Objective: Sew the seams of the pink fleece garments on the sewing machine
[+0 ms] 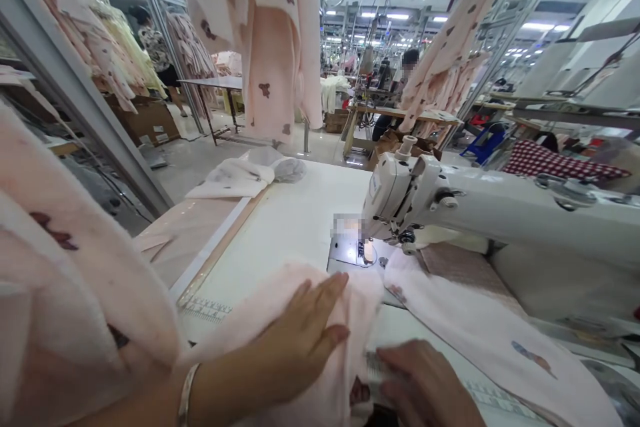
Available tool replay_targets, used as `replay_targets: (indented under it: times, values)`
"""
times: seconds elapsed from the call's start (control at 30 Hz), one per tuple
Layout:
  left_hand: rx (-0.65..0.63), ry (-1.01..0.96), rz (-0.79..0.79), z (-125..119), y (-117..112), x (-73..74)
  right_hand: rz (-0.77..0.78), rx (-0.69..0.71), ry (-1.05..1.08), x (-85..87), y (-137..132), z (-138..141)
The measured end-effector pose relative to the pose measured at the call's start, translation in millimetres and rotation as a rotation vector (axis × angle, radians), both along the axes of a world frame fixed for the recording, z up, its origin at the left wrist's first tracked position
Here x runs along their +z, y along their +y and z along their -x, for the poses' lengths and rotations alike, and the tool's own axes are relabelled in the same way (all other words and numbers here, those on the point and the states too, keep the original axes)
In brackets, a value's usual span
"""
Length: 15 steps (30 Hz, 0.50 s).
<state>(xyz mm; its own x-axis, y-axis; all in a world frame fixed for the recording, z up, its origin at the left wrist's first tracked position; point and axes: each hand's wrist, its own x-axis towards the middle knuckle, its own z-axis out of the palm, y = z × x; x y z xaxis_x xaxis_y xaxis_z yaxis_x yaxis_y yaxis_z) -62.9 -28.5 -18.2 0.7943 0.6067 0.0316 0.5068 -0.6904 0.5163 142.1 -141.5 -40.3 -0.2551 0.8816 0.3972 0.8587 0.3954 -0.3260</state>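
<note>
My left hand [300, 333] lies flat with its fingers stretched out on a soft pink fleece piece [280, 293], just in front of the needle plate [357, 250] of a white sewing machine [480, 203]. My right hand [425, 383] sits low at the bottom edge, fingers curled on the fabric's near edge and blurred by motion. A second stretch of the pink fabric [480, 327] with a small printed figure runs off to the right under the machine arm.
The white sewing table [290, 213] carries a ruler strip [203, 310] at its left edge and a folded white bundle [250, 173] at the far end. Pink garments [275, 33] hang overhead and at my left. Other people work at benches farther back.
</note>
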Motion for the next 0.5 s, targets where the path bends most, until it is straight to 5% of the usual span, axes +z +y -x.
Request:
replay_targets:
  times: [0.17, 0.27, 0.37, 0.5]
  values:
    - [0.049, 0.064, -0.107, -17, 20, -2.5, -0.071, -0.030, -0.085, 9.0, 28, 6]
    - [-0.009, -0.190, -0.218, -17, 22, 0.3, 0.058, 0.019, -0.078, 16.0, 42, 10]
    - [-0.054, -0.462, -0.366, -4, 14, 21.2, 0.217, 0.046, -0.051, 31.9, 47, 8]
    - [-0.064, -0.485, -0.428, 17, 4, 67.2, 0.108, 0.081, 0.031, 62.0, 45, 0]
